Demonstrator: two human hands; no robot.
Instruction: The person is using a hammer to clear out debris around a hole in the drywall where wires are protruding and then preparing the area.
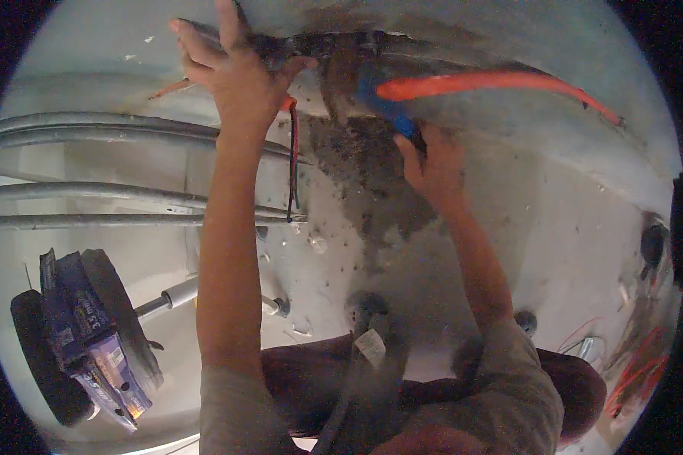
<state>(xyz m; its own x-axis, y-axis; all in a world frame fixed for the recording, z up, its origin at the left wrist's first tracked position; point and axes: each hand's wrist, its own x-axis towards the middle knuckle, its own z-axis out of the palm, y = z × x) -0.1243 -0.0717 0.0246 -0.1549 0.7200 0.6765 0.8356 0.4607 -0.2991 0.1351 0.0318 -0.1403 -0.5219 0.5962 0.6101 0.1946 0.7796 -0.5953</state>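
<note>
- My right hand (438, 171) is closed, thumb and fingers around the black end of a slim blue-and-black tool (396, 112); exact kind blurred.
- Tool is upper centre, just in front of the stained pale wall (554, 205); long axis slants, blue end pointing up and left, black end down and right into my hand.
- Thick orange cable (470, 82) runs roughly crosswise; its broad end overlaps the tool's blue part, thinner end points right and slightly down. Contact: can't tell.
- My left hand (244, 83) is raised, fingers spread up and left, thumb out right; can't tell if it grips anything.
- Thin dark, red and green wires (294, 167) hang near-vertical from an orange sheath just below it.
- Long grey tubes (106, 130) lie crosswise, left side.
</note>
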